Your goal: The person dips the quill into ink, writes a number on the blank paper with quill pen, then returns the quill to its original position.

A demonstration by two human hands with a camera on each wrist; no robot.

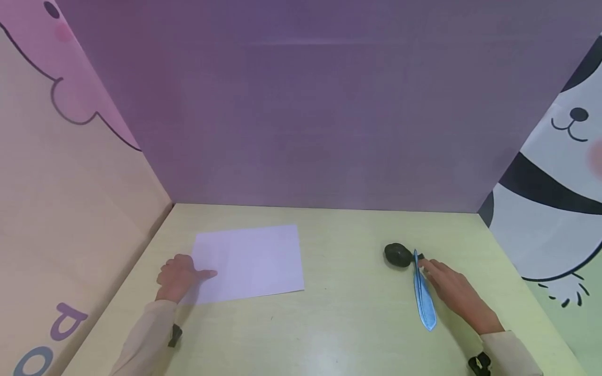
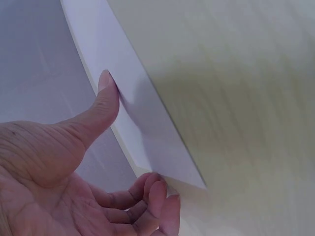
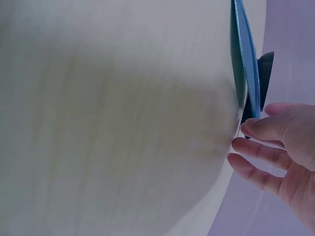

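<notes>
Left hand [image 1: 181, 277] pins the paper [image 1: 249, 263] flat on the bench [image 1: 348, 313], thumb on its edge; well right of the paper, right hand [image 1: 453, 292] touches the quill [image 1: 423, 297] with fingers extended, beside a dark pot [image 1: 398, 255], no grip yet.

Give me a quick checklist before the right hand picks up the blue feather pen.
1. Right hand at blue feather pen: ok, fingers touch it.
2. Pen gripped: not ok, no closed pinch visible.
3. Dark holder beside the pen tip: ok.
4. White paper flat on table: ok.
5. Left hand steadying paper: ok, thumb on its edge.
6. Pen tip condition: cannot tell.
</notes>
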